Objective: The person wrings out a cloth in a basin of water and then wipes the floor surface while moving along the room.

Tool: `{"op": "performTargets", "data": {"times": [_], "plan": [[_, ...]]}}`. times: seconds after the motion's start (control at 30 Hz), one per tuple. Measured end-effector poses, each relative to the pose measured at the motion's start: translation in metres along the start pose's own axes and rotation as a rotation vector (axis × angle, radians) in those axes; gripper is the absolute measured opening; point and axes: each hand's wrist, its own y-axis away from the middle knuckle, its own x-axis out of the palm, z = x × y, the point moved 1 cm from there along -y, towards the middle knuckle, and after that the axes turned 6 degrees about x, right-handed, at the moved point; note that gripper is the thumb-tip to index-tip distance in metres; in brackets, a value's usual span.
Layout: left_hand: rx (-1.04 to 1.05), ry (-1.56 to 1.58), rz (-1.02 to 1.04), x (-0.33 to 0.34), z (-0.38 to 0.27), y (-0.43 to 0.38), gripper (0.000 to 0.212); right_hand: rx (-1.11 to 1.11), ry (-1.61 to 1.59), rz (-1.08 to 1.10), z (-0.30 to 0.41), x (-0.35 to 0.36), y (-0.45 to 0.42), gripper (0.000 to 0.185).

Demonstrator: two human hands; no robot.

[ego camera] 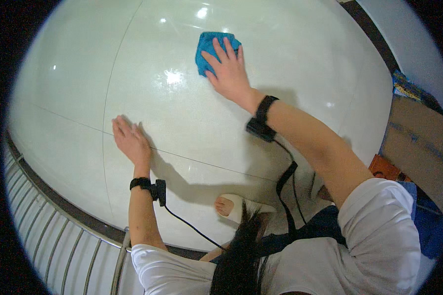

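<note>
A blue cloth [206, 45] lies folded and flat on the glossy white tiled floor [162, 107]. Spread across it, palm down, is my right hand [230, 72], pressing the cloth against the tile. My left hand [131, 142] is lower and to the left, by the crossing of two tile joints. It holds nothing, its fingers are extended and slightly apart, and whether the palm bears on the floor I cannot tell. Each wrist wears a black strap with a small device, the right one [262, 127] and the left one [158, 191], both trailing cables.
A metal railing [74, 243] curves along the lower left beyond a dark floor border [62, 206]. At the right edge stand a cardboard box [417, 136] and an orange item [384, 167]. My foot in a white slipper [236, 206] is below the hands.
</note>
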Motion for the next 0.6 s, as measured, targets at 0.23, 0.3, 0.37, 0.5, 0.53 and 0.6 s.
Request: {"op": "performTargets", "data": {"times": [0.23, 0.3, 0.37, 0.5, 0.53, 0.6], "plan": [[-0.206, -0.120, -0.052, 0.015, 0.030, 0.022, 0.053, -0.660, -0.188, 0.316, 0.077, 0.024, 0.031, 0.048], [-0.169, -0.047, -0.073, 0.018, 0.013, 0.022, 0.054, -0.583, -0.128, 0.282, 0.055, 0.025, 0.019, 0.049], [-0.198, -0.044, -0.054, 0.020, 0.007, 0.021, 0.054, -0.313, -0.040, 0.227, 0.047, 0.029, -0.010, 0.052], [-0.195, 0.001, -0.064, 0.015, 0.010, 0.015, 0.054, -0.060, 0.014, 0.070, 0.102, 0.046, -0.064, 0.051], [-0.200, 0.032, -0.058, 0.013, 0.012, 0.015, 0.054, -0.077, -0.004, 0.101, 0.120, 0.051, -0.070, 0.051], [-0.220, 0.111, -0.047, 0.014, 0.011, 0.012, 0.056, -0.278, -0.014, 0.222, 0.151, 0.057, -0.062, 0.053]]}}
